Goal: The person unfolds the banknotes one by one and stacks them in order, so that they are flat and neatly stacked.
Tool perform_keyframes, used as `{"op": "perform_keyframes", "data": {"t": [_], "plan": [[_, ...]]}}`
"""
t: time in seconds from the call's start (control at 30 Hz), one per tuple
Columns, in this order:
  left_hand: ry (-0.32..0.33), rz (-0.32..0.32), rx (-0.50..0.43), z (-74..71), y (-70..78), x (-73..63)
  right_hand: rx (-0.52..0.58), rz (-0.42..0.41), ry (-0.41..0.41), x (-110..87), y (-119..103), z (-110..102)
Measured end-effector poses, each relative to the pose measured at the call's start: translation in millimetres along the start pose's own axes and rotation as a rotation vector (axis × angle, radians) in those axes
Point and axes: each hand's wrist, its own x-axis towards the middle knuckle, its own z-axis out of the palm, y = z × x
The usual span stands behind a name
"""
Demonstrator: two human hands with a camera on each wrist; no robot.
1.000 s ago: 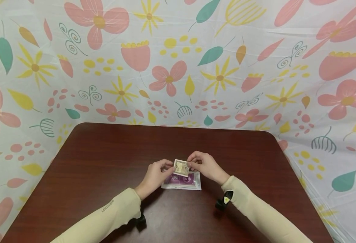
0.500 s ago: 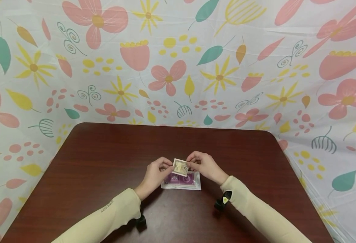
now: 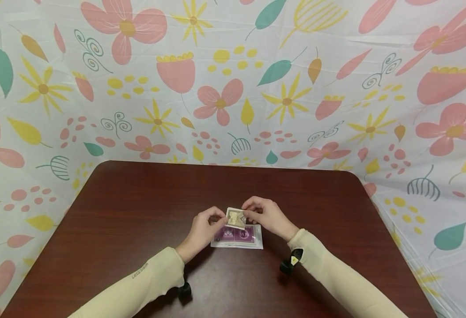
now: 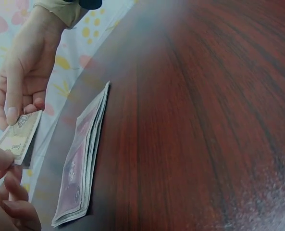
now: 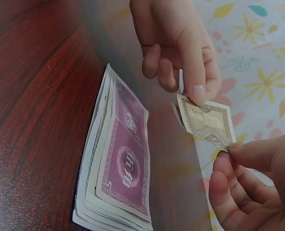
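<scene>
A small yellowish banknote [image 3: 236,218] with a pale border is held up between the two hands. My left hand [image 3: 203,230] pinches its left edge between thumb and fingers. At the opposite edge my right hand [image 3: 269,217] pinches it near a corner, thumb on top in the right wrist view. A second layer shows behind the note's edge there; I cannot tell whether it is a fold or another note. Below the hands lies a stack of banknotes [image 5: 92,166] on the table, with a purple banknote [image 5: 125,159] on top. The small note is apart from the stack.
The dark reddish-brown wooden table [image 3: 157,194] has rounded far corners. A white cloth [image 3: 233,88] printed with flowers and leaves hangs behind it and along its sides. A black strap [image 3: 291,261] with a device is on the right wrist.
Both hands keep pinching the small banknote. The right hand has shifted slightly left and the note has risen a little. The stack stays where it was.
</scene>
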Motion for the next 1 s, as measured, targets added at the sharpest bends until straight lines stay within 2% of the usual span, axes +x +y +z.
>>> {"op": "perform_keyframes", "data": {"t": [0.13,0.4,0.5,0.8,1.0], "plan": [[0.014,-0.015,-0.046,-0.3,-0.8,0.9,0.006,-0.022,-0.013,0.4,0,-2],[0.088,-0.102,-0.159,-2.9,0.8,-0.1,-0.013,-0.046,-0.009,1.2,0,-4],[0.100,-0.100,-0.188,-3.6,1.4,0.3,-0.032,-0.044,0.003,2.4,1,-4],[0.110,-0.121,-0.211,-7.1,-0.3,0.0,-0.219,-0.064,0.080,5.3,7,-8],[0.143,-0.136,-0.192,-10.1,-2.1,0.4,-0.255,-0.059,0.112,2.5,8,-12]]}}
